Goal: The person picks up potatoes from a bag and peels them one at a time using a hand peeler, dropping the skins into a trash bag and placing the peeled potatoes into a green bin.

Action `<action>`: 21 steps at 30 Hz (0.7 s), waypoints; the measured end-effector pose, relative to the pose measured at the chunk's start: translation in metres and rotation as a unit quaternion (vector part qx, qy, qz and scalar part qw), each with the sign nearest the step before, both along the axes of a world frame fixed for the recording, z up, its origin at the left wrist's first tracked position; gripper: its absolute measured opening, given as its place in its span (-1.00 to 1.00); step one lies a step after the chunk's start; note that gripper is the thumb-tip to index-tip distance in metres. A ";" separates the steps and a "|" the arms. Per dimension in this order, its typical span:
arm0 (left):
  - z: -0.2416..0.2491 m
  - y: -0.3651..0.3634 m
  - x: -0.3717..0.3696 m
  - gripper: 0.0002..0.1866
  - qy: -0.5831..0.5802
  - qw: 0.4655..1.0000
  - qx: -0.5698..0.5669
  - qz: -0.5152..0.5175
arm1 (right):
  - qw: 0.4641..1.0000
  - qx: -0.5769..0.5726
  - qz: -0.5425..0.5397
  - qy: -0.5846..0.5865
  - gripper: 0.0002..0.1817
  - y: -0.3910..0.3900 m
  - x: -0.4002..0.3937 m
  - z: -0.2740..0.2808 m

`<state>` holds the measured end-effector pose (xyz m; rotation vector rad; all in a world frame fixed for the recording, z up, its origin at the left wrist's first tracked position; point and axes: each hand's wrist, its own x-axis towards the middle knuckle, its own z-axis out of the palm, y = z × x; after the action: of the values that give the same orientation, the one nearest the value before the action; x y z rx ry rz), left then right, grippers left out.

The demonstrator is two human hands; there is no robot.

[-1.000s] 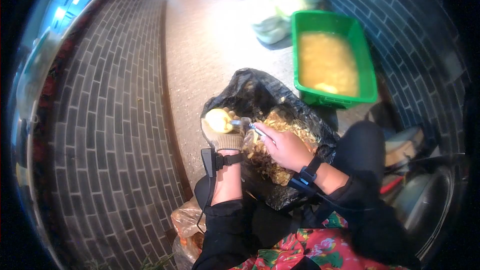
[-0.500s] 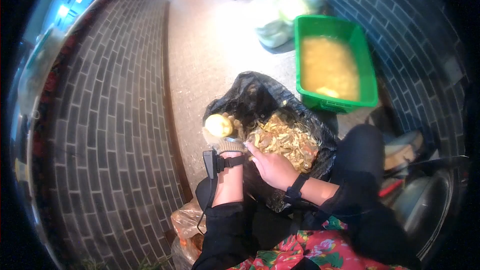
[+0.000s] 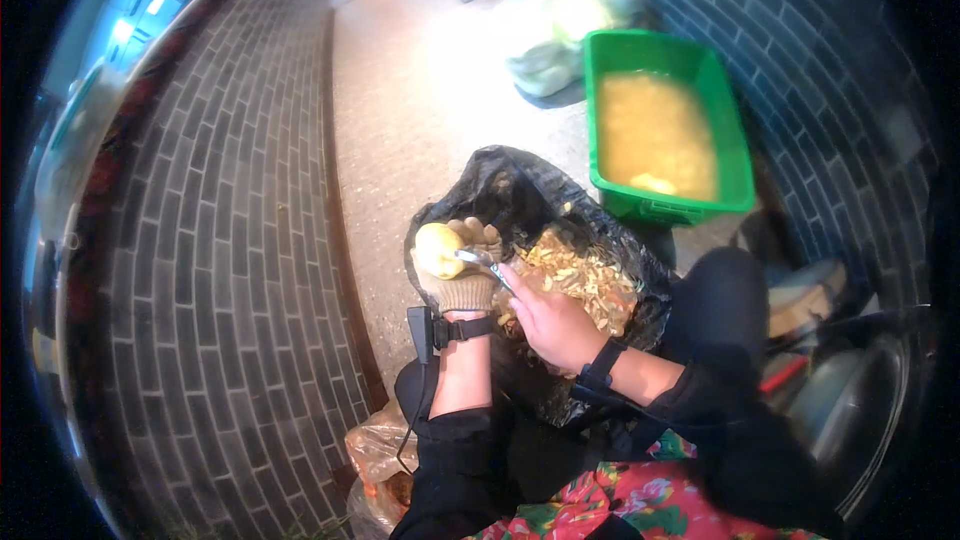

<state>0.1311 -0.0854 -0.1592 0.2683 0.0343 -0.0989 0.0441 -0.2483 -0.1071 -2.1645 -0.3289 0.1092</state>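
Head view: I have the gloved left hand (image 3: 468, 282) holding a peeled potato (image 3: 437, 250), its slightly longer axis running roughly along the left forearm (image 3: 463, 380). In the bare right hand (image 3: 555, 325) I grip a metal peeler (image 3: 484, 261), its head directed leftward at the potato's near side. Peelings (image 3: 597, 285) lie beyond the right hand, in a black bag (image 3: 510, 185) beneath both.

Over there the gloved left hand (image 3: 458, 287) cradles a pale potato (image 3: 437, 251), and the bare right hand (image 3: 555, 325) holds a peeler (image 3: 484, 260), its tip at the potato's side. Beneath them a black bag (image 3: 505, 190) lies open, heaped with peelings (image 3: 592, 285); past it stands a green tub (image 3: 738, 140).
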 end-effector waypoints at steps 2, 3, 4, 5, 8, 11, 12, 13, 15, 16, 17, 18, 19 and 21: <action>0.000 0.003 0.002 -0.42 0.022 0.999 -0.006 0.024 | 1.000 0.018 0.017 0.018 -0.43 0.004 -0.005 -0.006; 0.001 0.005 0.004 -0.40 0.065 0.997 -0.015 0.045 | 0.999 -0.026 0.043 -0.017 -0.42 0.005 -0.009 -0.009; 0.003 0.005 0.005 -0.38 0.108 0.992 -0.025 0.066 | 0.994 -0.070 0.069 -0.052 -0.42 0.006 -0.010 -0.009; 0.004 0.004 0.004 -0.38 0.108 0.992 -0.025 0.066 | 0.994 -0.070 0.069 -0.052 -0.42 0.006 -0.010 -0.008; -0.002 0.007 0.000 -0.37 0.141 0.987 -0.049 0.052 | 0.994 -0.080 0.072 -0.005 -0.43 0.005 -0.009 -0.006; -0.014 0.015 0.002 -0.40 -0.055 0.998 -0.011 -0.021 | 0.998 0.001 0.043 -0.040 -0.45 0.000 -0.005 -0.007; -0.013 0.016 0.002 -0.38 -0.076 0.996 -0.029 -0.033 | 0.999 0.000 0.030 -0.018 -0.47 -0.004 -0.005 0.000; -0.011 0.016 0.003 -0.36 -0.101 0.993 -0.047 -0.046 | 1.000 -0.002 0.017 0.000 -0.48 -0.007 -0.002 0.006; 0.004 0.004 0.004 -0.30 -0.031 0.999 0.002 0.022 | 0.999 0.029 -0.012 -0.040 -0.49 -0.009 0.004 0.002; 0.013 -0.004 0.007 -0.26 0.045 0.996 0.024 0.077 | 0.995 0.064 -0.039 -0.065 -0.50 -0.010 0.009 0.002; 0.006 -0.002 0.009 -0.25 0.048 0.997 0.035 0.054 | 0.999 0.022 -0.022 0.020 -0.51 -0.015 0.012 0.013; -0.003 0.000 0.011 -0.23 0.054 0.997 0.049 0.031 | 0.989 0.071 -0.037 -0.121 -0.51 -0.012 0.015 -0.003; 0.009 -0.007 0.008 -0.21 0.088 0.995 0.020 0.040 | 0.992 0.073 -0.033 -0.095 -0.50 -0.010 0.013 -0.002; 0.030 -0.016 -0.004 -0.20 0.145 0.989 -0.007 0.031 | 0.994 0.076 -0.029 -0.074 -0.49 -0.007 0.005 -0.006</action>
<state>0.1274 -0.1011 -0.1290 0.2366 0.3298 -0.0765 0.0492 -0.2550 -0.1130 -2.0335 -0.3470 -0.1072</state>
